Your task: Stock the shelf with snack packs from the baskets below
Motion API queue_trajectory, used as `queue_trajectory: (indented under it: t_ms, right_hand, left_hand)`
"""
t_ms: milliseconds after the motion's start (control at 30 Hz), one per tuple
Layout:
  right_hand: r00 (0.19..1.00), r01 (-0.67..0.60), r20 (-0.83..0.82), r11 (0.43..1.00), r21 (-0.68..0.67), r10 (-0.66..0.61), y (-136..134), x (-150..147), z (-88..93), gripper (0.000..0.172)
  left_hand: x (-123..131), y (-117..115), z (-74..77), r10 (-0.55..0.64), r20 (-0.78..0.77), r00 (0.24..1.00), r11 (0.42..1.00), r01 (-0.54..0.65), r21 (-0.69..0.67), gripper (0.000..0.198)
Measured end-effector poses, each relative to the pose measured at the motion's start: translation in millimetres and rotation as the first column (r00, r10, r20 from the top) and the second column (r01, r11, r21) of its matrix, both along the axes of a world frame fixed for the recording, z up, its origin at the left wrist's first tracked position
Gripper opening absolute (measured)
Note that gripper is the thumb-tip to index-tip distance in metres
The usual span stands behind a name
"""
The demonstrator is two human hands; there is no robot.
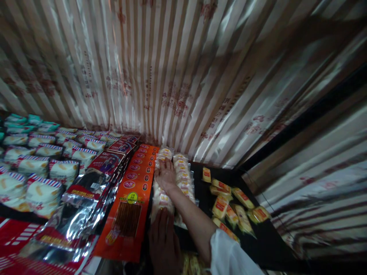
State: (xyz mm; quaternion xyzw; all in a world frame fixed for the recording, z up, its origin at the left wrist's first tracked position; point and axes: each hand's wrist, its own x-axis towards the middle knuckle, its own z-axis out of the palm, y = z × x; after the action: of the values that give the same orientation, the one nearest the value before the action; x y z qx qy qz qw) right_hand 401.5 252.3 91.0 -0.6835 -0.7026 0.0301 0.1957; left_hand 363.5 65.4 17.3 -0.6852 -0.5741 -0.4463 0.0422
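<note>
Two rows of small white snack packets with orange-and-yellow labels stand side by side on a dark shelf. My right hand [165, 176] lies flat across the top of the left packet row [162, 198], fingers stretched toward its far end. Its bare forearm and white sleeve come from the lower right, partly covering the right packet row [183, 175]. At the near end of the left row, my left hand [164, 240] is in shadow, its extended fingertips touching the front packets. Beside that row on the left lie overlapping orange snack bags [133, 202] with a window showing brown sticks.
Loose yellow packets [222, 202] are scattered on the dark shelf [266, 240] to the right. Silver-and-dark red bags [86, 198] and rows of white packets [43, 164] fill the left. Striped printed sheeting [172, 76] hangs behind; a dark bar [304, 118] slants at right.
</note>
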Motion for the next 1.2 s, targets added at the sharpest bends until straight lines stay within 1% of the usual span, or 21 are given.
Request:
queue_trajectory:
  t_ms: [100,167,300,400,500,600,733,833,1000,1200]
  right_hand:
    - [0.999,0.047,0.013,0.999,0.003,-0.047,7.3,0.9,4.7,0.049]
    - [0.999,0.05,0.014,0.999,0.014,-0.051,16.6,3.1,5.6,0.05]
    - [0.999,0.037,-0.006,0.999,0.017,-0.037,35.0,7.7,0.3,0.05]
    - [0.999,0.034,-0.001,0.999,0.012,-0.034,42.4,8.3,-4.9,0.051]
    - [0.999,0.033,0.008,0.999,-0.018,-0.033,46.0,7.0,-6.5,0.051]
    - [1.0,0.025,0.011,0.999,-0.044,-0.024,48.7,5.9,-4.2,0.05]
    - [0.999,0.034,-0.005,0.998,-0.046,-0.035,50.6,6.1,-0.5,0.05]
    - [0.998,0.04,-0.048,0.998,-0.039,-0.042,50.8,7.5,-0.8,0.051]
    - [0.993,0.04,-0.108,0.999,-0.012,-0.041,53.1,8.8,-6.6,0.05]
    - [0.992,0.034,-0.121,0.998,0.045,-0.028,57.8,7.7,-16.5,0.048]
  left_hand:
    - [0.1,1.1,-1.9,0.008,0.004,1.0,1.0,-0.008,0.018,0.061]
    - [0.9,1.6,-3.1,0.011,0.007,1.0,1.0,-0.011,0.025,0.062]
    - [3.1,2.1,-3.0,0.021,0.018,1.0,0.999,-0.022,0.026,0.065]
    - [3.8,2.9,-2.3,0.022,0.024,0.999,0.999,-0.023,0.027,0.066]
    - [3.5,3.6,-2.5,0.022,0.023,0.999,0.999,-0.023,0.026,0.065]
    - [3.1,3.9,-3.0,0.023,0.023,0.999,1.0,-0.023,0.021,0.065]
    - [2.9,3.5,-3.0,0.014,0.025,1.0,1.0,-0.015,0.014,0.064]
    - [2.6,3.0,-2.7,0.008,0.024,1.0,1.0,-0.008,0.0,0.061]
    - [2.3,2.9,-2.3,0.016,0.031,0.999,1.0,-0.015,-0.013,0.055]
    - [4.1,3.5,-1.3,0.026,0.061,0.998,1.0,-0.026,-0.005,0.057]
